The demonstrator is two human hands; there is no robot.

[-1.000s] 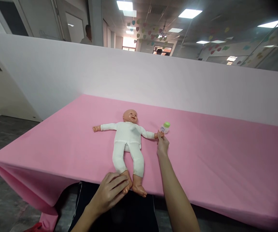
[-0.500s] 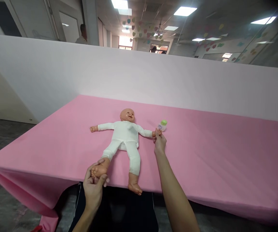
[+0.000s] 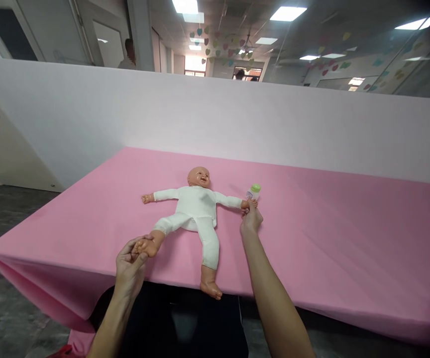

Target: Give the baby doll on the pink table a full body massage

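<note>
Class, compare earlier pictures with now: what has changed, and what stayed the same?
The left hand, first laid over the right foot of the baby doll, now grips it and has swung that leg leftward. The right hand still holds the doll's left hand near the green-capped bottle. The other leg lies as before.

The widest way for a hand runs over the pink cloth (image 3: 360,243) to the right of the right hand (image 3: 251,218) and its forearm; another broad stretch lies left of the doll (image 3: 197,201); the doll's outstretched arms bar a straight path up the middle, and the green-capped bottle (image 3: 254,191) blocks the way just past the right hand; a strip of cloth passes between head and white wall (image 3: 237,124); the gap between the spread legs opens toward the near edge, with the left hand (image 3: 131,261) around the foot at one side.
</note>
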